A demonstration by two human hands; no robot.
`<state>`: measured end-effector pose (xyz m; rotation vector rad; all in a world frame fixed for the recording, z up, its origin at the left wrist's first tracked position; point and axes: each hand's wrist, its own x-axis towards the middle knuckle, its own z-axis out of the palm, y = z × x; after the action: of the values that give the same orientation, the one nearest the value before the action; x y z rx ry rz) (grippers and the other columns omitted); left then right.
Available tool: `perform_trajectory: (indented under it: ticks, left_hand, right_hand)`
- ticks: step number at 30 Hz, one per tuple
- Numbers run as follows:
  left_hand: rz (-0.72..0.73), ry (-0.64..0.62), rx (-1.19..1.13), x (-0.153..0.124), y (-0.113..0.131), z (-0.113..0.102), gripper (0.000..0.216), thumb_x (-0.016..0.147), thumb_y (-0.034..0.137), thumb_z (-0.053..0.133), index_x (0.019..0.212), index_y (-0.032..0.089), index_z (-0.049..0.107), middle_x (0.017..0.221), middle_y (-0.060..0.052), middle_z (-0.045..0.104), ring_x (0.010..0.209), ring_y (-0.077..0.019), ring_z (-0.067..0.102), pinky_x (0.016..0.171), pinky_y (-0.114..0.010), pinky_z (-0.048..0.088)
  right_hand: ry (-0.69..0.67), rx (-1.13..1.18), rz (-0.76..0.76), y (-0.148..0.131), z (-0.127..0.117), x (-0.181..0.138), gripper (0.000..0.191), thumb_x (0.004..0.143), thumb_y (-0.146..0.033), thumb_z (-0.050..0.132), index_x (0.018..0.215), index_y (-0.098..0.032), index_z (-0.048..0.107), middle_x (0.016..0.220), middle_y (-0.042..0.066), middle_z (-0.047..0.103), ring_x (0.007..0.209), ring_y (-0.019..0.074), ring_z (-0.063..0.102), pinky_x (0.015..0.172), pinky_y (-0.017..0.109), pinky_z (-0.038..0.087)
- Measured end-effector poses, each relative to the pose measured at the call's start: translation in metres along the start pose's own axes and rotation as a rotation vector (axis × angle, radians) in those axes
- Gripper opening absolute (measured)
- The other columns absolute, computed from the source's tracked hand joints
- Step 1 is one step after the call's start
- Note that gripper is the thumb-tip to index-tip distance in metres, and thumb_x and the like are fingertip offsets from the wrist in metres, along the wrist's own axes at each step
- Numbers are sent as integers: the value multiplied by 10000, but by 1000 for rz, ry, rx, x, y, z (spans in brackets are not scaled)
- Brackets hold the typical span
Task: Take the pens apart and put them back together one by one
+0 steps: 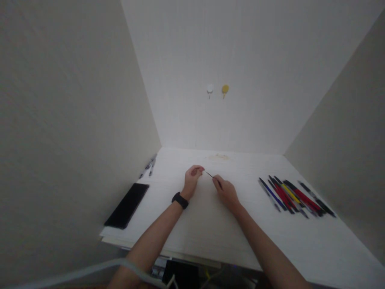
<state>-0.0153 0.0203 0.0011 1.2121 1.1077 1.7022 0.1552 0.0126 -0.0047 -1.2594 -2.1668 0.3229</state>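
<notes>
Over the middle of the white table, my left hand is closed in a pinch, with a black watch on its wrist. A small pale bit shows at its fingertips, too small to name. My right hand is wrapped round a thin dark rod, which looks like a pen refill. The rod points up and left from the right fingers to the left fingertips. Whether its tip touches what the left hand pinches, I cannot tell. The rod's other end is hidden in the right hand.
Several pens in black, red, blue and yellow lie in a group on the right. On the left are a black phone-like slab and a few clear pens. White panels enclose the table. Two hooks are on the back panel; a pale cable crosses the lower left.
</notes>
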Motion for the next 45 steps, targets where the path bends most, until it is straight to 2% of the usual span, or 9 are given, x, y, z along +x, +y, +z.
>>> perform_trajectory:
  ticks: [4,7,11,15,22,30,34,41,45]
  left_hand:
    - [55,200,124,2,-1,-4,202,812,324,608,955,186,648,829,-36,643,728,-145,558,685,-264,405]
    - [153,226,375,-2,0,-2,235,825,270,596,1052,209,603,839,-31,635,759,-168,553,748,-290,390]
    - [202,44,782,-9,0,4,141,836,233,590,975,214,608,869,-55,650,856,-222,531,862,-370,312]
    - [239,-161,1008,-14,-3,6,135,883,231,529,961,213,638,923,-97,656,926,-261,498,886,-418,250]
    - [269,-229,1254,-13,-7,3,139,864,311,599,914,191,649,940,-114,644,934,-273,486,842,-418,259]
    - [338,-143,1237,-15,1,8,210,872,339,601,1046,232,647,994,-63,641,953,-239,522,828,-393,310]
    - [428,-137,956,-14,6,9,175,906,345,551,940,266,703,860,-31,626,872,-190,531,813,-357,349]
    - [498,-173,551,-12,8,7,183,883,304,593,780,190,693,737,-28,587,771,-161,518,750,-309,403]
    - [416,-26,473,-8,8,4,206,901,292,554,762,183,661,720,-16,534,715,-147,490,660,-279,387]
  right_hand:
    - [39,-75,33,3,-2,1,389,990,-416,264,976,-239,610,724,23,674,621,180,607,577,252,309]
    - [82,-109,54,5,-3,1,401,993,-416,254,986,-237,613,696,23,663,598,183,595,573,256,300]
    - [129,-115,72,5,-5,1,408,993,-412,254,999,-219,613,717,35,670,608,186,592,584,258,306]
    - [148,-103,68,3,-6,0,416,996,-413,241,1011,-215,607,759,42,679,633,186,598,607,258,327]
    - [158,-87,69,3,-5,0,419,996,-408,246,1022,-197,608,769,57,678,653,197,598,619,263,340]
    - [190,30,101,5,-6,0,390,981,-415,273,989,-196,595,782,54,669,667,183,599,609,243,355]
    - [137,151,53,4,-6,0,378,975,-426,280,943,-203,583,741,34,645,641,167,585,616,234,375]
    - [-18,201,-36,-1,-4,0,341,968,-418,307,904,-205,567,693,17,615,591,157,556,587,235,344]
    - [-82,184,-30,-2,-2,-1,324,963,-415,321,870,-212,556,664,5,595,581,154,550,572,232,323]
